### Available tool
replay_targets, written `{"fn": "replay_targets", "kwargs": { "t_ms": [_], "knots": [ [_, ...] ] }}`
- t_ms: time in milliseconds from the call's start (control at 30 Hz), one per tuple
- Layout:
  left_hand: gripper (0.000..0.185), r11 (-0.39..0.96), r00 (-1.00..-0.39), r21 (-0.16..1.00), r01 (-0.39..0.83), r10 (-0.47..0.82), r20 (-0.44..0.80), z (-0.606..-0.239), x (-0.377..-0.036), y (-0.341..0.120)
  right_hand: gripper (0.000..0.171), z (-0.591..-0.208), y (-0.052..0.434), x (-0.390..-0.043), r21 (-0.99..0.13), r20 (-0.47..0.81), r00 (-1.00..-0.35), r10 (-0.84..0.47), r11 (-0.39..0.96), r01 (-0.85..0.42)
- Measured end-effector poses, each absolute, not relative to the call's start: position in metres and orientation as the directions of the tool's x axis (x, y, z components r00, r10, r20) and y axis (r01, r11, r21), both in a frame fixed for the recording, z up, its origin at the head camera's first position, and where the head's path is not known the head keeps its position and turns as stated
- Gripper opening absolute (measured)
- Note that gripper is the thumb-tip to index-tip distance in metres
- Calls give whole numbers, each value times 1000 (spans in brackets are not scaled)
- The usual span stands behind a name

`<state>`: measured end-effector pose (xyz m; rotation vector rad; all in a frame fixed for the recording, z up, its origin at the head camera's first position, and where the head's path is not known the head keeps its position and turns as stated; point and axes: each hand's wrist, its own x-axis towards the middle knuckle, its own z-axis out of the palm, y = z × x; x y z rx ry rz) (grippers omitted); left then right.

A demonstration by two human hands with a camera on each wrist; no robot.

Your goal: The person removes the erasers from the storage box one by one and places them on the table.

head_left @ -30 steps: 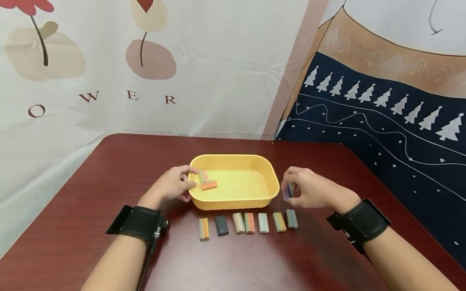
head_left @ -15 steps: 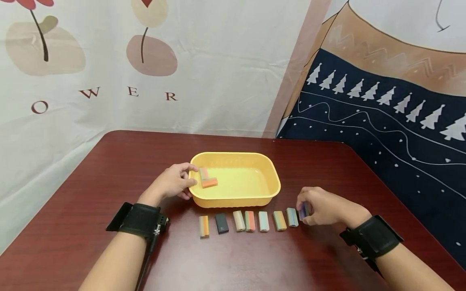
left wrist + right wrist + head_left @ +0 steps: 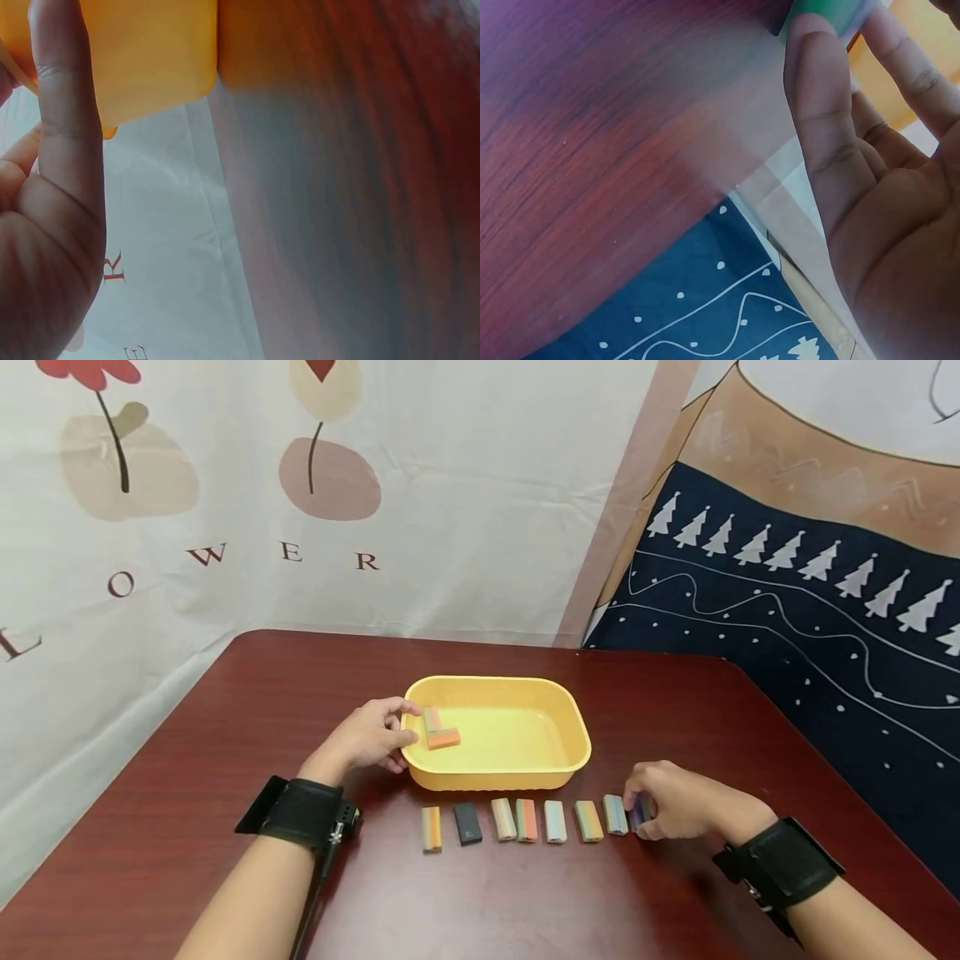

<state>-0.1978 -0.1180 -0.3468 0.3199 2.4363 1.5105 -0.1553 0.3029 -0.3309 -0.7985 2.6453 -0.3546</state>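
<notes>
A yellow tray sits mid-table with two striped blocks lying in its left end. My left hand grips the tray's left rim, thumb on the edge; in the left wrist view a finger lies against the tray wall. A row of several small blocks lies in front of the tray. At the row's right end my right hand pinches a purple block that is down on the table beside a pale blue-green block. The right wrist view shows fingers against a block.
The dark red table has a rounded far-right corner. Printed cloths hang behind it, a white one and a navy one with trees. A dark grey block and an orange-striped block form the row's left end.
My right hand carried the purple block from beside the tray's right end down to the table at the right end of the row. The left hand stayed on the tray's rim.
</notes>
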Motion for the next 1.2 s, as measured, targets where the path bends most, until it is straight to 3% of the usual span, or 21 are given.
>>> {"fn": "replay_targets", "kwargs": {
  "t_ms": [767, 967, 1200],
  "knots": [
    [41, 435, -946, 900, 38, 305, -108, -347, -195, -116, 35, -324, 304, -156, -313, -250, -791, -558, 820, -479],
    [40, 442, -949, 896, 37, 297, -108, -345, -195, -116, 20, -307, 294, -166, -219, -70, -807, -587, 798, -562],
    [41, 448, -948, 893, 37, 299, -111, -346, -195, -117, 14, -291, 262, -179, -173, 109, -766, -634, 746, -643]
  ]
}}
